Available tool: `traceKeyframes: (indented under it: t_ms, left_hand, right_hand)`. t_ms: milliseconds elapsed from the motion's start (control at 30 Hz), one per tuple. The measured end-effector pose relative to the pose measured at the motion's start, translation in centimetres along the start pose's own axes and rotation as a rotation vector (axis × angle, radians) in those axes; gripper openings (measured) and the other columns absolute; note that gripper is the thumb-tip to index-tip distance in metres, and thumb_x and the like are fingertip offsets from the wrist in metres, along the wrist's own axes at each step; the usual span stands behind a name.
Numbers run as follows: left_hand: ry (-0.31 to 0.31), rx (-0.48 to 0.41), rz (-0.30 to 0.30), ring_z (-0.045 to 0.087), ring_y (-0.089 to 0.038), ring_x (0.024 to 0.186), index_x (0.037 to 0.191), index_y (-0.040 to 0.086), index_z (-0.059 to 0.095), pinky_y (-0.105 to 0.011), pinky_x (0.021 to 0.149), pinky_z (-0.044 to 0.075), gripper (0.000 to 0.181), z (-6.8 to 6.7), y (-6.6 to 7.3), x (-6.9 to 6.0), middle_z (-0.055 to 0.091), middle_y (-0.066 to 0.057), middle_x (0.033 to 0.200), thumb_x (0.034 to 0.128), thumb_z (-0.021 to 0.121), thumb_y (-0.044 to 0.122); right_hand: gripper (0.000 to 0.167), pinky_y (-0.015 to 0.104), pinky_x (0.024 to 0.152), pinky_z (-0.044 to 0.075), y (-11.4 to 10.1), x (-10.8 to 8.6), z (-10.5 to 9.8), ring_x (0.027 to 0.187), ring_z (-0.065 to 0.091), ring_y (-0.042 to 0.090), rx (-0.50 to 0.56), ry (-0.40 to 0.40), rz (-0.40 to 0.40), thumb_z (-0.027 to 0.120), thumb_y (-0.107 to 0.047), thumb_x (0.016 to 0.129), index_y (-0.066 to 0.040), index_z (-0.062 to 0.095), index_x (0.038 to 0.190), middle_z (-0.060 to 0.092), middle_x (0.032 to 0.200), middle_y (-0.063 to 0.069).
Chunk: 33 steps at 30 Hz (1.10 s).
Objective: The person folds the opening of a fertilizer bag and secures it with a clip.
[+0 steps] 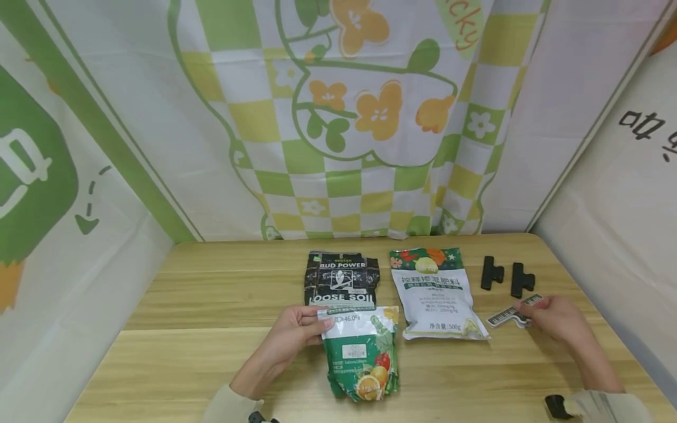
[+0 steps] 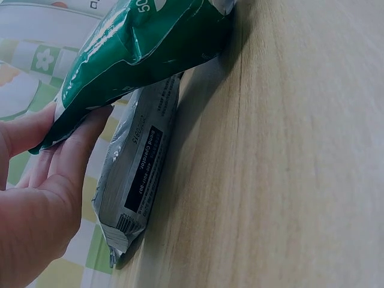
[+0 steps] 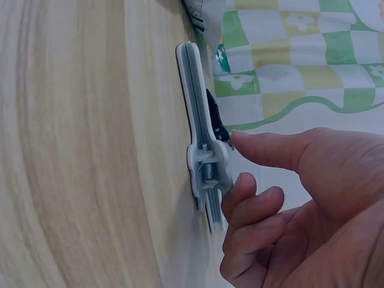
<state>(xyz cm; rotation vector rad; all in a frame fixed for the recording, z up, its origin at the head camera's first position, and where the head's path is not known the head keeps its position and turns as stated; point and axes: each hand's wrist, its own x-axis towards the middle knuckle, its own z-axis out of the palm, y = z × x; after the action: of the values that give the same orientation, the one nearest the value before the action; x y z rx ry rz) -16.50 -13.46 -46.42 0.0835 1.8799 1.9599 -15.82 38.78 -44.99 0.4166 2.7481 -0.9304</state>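
My left hand (image 1: 288, 336) pinches the upper left corner of a green-and-white fertilizer bag (image 1: 351, 351) printed with fruit. In the left wrist view its held end is raised off the table, fingers beneath. Behind it lies a black loose-soil bag (image 1: 338, 276), its lower part hidden; its silver-grey end (image 2: 141, 180) shows in the left wrist view. On the right, my right hand (image 1: 555, 320) is at a white sealing clip (image 1: 505, 317) with a keyboard-like pattern. The right wrist view shows the clip's spring (image 3: 208, 171), with thumb and loosely bent fingers apart beside it.
A white fertilizer bag (image 1: 436, 299) with a green top lies right of centre. Two black clips (image 1: 489, 273) lie side by side beyond my right hand. A patterned curtain (image 1: 370, 194) hangs at the back edge of the wooden table (image 1: 185, 329).
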Motion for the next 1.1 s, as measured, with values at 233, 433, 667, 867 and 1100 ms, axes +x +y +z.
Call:
traceKeyframes:
  t_ms: [233,433,667,867,1100]
  left_hand:
    - [-0.006,-0.010,0.000,0.079,-0.017,0.098,0.138,-0.011,0.057,-0.033,0.093,0.066,0.048,0.0,0.0,-0.1,0.077,-0.021,0.121,0.0969,0.073,0.010]
    - [-0.007,-0.015,-0.010,0.078,-0.016,0.098,0.139,-0.010,0.056,-0.032,0.092,0.066,0.050,0.0,-0.1,0.0,0.077,-0.020,0.121,0.0964,0.073,0.010]
    - [-0.010,-0.015,-0.012,0.079,-0.017,0.098,0.138,-0.010,0.057,-0.032,0.092,0.066,0.050,0.0,-0.2,0.0,0.077,-0.020,0.120,0.0961,0.074,0.011]
    - [-0.013,-0.022,-0.017,0.079,-0.019,0.099,0.136,-0.010,0.060,-0.033,0.092,0.067,0.048,0.2,-0.4,0.0,0.077,-0.021,0.121,0.0951,0.074,0.010]
    - [-0.011,-0.028,-0.012,0.079,-0.019,0.098,0.136,-0.010,0.060,-0.033,0.091,0.067,0.048,0.1,-0.2,0.1,0.077,-0.021,0.121,0.0953,0.074,0.010]
  right_hand:
    - [0.045,0.024,0.047,0.038,0.3,0.2,0.1,0.055,0.043,0.010,0.029,-0.014,-0.003,0.066,-0.043,0.100,-0.006,0.071,0.075,0.049,0.059,-0.008]
    - [0.045,0.023,0.043,0.038,0.7,0.1,0.4,0.048,0.040,0.007,0.060,-0.036,0.007,0.067,-0.042,0.100,-0.009,0.068,0.071,0.043,0.053,-0.009]
    - [0.050,0.022,0.044,0.036,1.2,0.4,1.0,0.049,0.037,0.008,0.027,-0.059,0.005,0.057,-0.044,0.105,-0.014,0.056,0.066,0.041,0.054,-0.009]
    - [0.045,0.023,0.046,0.038,0.7,0.2,0.9,0.051,0.039,0.009,0.039,-0.039,-0.002,0.048,-0.037,0.109,-0.012,0.054,0.072,0.044,0.058,-0.007]
    - [0.046,0.024,0.052,0.048,-0.3,0.0,0.0,0.060,0.053,0.011,0.049,-0.023,-0.013,0.046,-0.037,0.111,-0.004,0.061,0.081,0.059,0.067,-0.003]
